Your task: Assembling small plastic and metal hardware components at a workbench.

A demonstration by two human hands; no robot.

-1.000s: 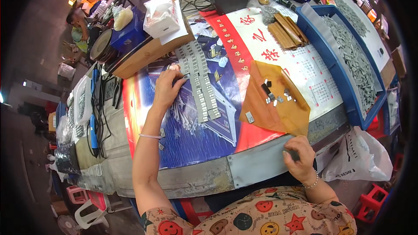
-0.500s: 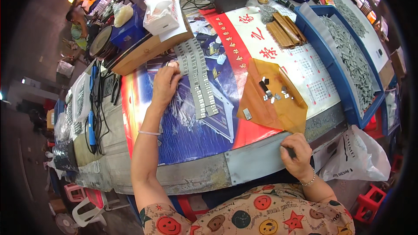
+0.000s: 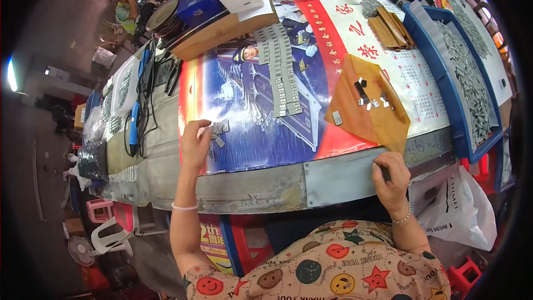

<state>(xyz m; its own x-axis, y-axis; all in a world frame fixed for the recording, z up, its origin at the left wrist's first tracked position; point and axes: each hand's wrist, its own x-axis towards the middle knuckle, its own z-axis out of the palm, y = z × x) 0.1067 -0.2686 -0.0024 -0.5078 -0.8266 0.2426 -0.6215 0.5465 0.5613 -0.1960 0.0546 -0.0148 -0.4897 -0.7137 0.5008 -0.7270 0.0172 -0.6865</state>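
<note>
My left hand [image 3: 195, 145] is over the left part of the poster, beside a small pile of flat grey pieces [image 3: 220, 131]. Its index finger and thumb point at the pile, slightly apart, with no piece visible between them. Farther back, two long rows of grey pieces [image 3: 280, 75] lie side by side on the poster. My right hand [image 3: 392, 180] rests at the table's front edge with its fingers curled in; whatever they hold is hidden. Just beyond it, an amber sheet [image 3: 355, 128] carries small black and silver parts [image 3: 366, 97] and one grey piece [image 3: 337, 118].
On the right, a blue tray [image 3: 413, 39] holds many grey pieces. A wooden box [image 3: 222, 36] stands back left, near pliers [image 3: 173, 78] and a blue-handled tool [image 3: 134, 125]. Brown strips [image 3: 388, 29] lie at the back. A white plastic bag [image 3: 461, 211] hangs at right. Another person sits far left.
My left hand has come back from the rows of grey pieces to the small pile nearer me. My right hand stays curled at the table edge. The view has shifted.
</note>
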